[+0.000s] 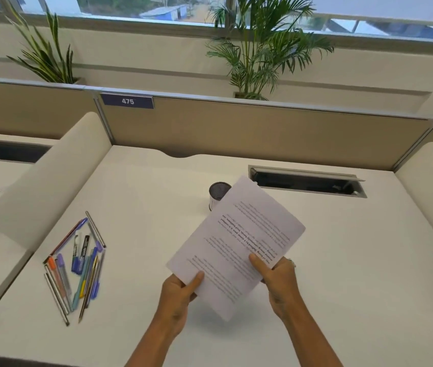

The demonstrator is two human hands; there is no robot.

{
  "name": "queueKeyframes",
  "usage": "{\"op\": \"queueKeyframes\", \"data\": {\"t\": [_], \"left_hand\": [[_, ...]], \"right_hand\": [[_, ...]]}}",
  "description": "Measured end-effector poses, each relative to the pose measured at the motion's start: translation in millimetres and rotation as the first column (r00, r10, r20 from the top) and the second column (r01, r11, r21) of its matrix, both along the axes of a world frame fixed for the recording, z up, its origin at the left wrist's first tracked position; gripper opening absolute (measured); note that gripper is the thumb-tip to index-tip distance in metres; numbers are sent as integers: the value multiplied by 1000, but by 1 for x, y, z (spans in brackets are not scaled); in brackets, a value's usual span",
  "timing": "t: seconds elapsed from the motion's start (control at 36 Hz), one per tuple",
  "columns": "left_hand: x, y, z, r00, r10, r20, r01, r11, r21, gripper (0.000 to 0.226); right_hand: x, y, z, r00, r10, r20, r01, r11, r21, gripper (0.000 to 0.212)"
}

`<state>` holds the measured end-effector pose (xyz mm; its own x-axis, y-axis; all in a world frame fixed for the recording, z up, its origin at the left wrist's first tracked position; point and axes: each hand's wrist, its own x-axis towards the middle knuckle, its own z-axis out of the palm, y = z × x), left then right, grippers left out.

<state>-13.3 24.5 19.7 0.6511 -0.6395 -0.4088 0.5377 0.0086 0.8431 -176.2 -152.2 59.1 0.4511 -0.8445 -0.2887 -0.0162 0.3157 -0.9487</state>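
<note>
Head camera gives me the white printed paper sheet (239, 242) held tilted above the white desk (363, 263) (its text upside down to me). My left hand (179, 296) pinches its near left edge, thumb on top, my right hand (280, 280) the near right edge likewise; its far part hides one side of the black mesh cup (217, 193).
</note>
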Motion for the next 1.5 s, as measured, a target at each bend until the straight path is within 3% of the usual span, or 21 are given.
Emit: {"op": "queueKeyframes", "data": {"t": [0.19,0.42,0.56,0.67,0.78,0.92,1.08,1.19,1.28,1.36,1.5], "left_hand": [[49,2,37,931,-188,313,190,982,25,53],[48,-40,63,859,-269,435,284,958,32,43],[35,-39,37,851,-291,437,248,957,154,15],[31,-34,29,855,-285,434,220,956,194,13],[28,-35,32,861,-288,419,226,955,192,16],[26,-38,33,911,-213,352,164,973,164,13],[32,-35,41,990,38,136,-36,999,-18,27],[19,-36,43,990,102,-96,-120,971,-207,43],[1,-39,39,980,96,-174,-137,961,-241,54],[-8,-40,31,977,95,-189,-137,964,-227,62],[27,-22,26,964,244,-108,-258,953,-156,43]], "right_hand": [[-12,-22,17,993,25,-111,-47,979,-201,24],[-5,-10,14,980,15,-196,-89,923,-373,9],[-4,4,-4,972,77,-221,-165,894,-417,55],[-10,3,-13,973,66,-222,-152,905,-397,46],[-7,-2,-17,968,62,-242,-159,900,-405,30],[-9,-9,-24,946,166,-277,-239,937,-255,11],[-32,-36,-19,957,274,-95,-282,955,-87,25],[-28,-34,-17,969,217,115,-228,969,92,36],[-12,-19,-18,970,125,210,-164,970,179,43],[-1,-10,-18,981,21,194,-58,982,182,46],[-9,-26,-8,1000,16,7,-16,999,31,42]]}}
